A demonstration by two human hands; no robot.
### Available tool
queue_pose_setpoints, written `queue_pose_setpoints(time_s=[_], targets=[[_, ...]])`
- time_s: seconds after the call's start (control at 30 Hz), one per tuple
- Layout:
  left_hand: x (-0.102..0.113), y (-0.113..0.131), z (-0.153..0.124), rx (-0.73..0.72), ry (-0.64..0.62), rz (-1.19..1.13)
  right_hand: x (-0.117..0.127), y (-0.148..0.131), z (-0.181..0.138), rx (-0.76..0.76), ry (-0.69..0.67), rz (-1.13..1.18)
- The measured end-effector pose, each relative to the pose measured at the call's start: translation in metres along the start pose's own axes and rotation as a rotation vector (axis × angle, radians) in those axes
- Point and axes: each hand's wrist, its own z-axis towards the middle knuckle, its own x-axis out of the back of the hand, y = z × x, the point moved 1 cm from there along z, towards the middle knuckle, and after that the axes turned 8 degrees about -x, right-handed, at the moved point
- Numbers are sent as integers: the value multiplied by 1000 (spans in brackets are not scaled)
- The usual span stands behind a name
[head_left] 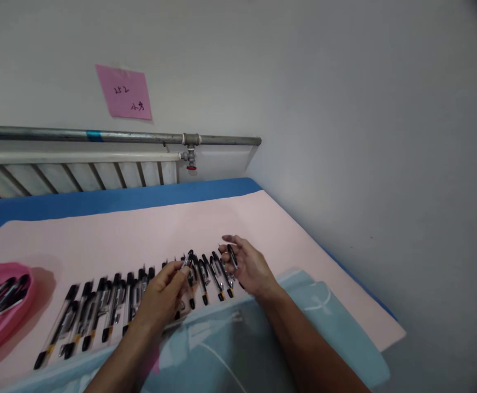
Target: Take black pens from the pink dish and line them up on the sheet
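Note:
My left hand point(160, 292) is closed, thumb and fingers pinching a clear pen piece with a black end point(188, 257). A dark pen cap point(232, 255) lies in my right hand point(252, 270), whose fingers are partly curled around it while the index finger reaches out. Beneath and between both hands, gel pens point(202, 284) with clear barrels and black ends lie side by side on a pink sheet point(140, 234). The row continues to the left with more pens point(93, 314), and small loose parts lie among them.
A pink basket point(29, 305) holding dark pens stands at the left edge. Light blue plastic point(304, 333) covers the near side under my forearms. A blue surface point(119, 199) borders the sheet; a radiator point(74, 174), metal pipe point(140, 136) and wall point(345, 164) stand behind and right.

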Motion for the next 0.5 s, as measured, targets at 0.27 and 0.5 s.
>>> queue_pose_setpoints(time_s=[0.27, 0.5], targets=[[6, 5, -1, 53, 53, 30, 54, -10, 20, 269, 343, -569], [7, 2, 2, 7, 27, 72, 44, 3, 25, 460, 279, -1023]])
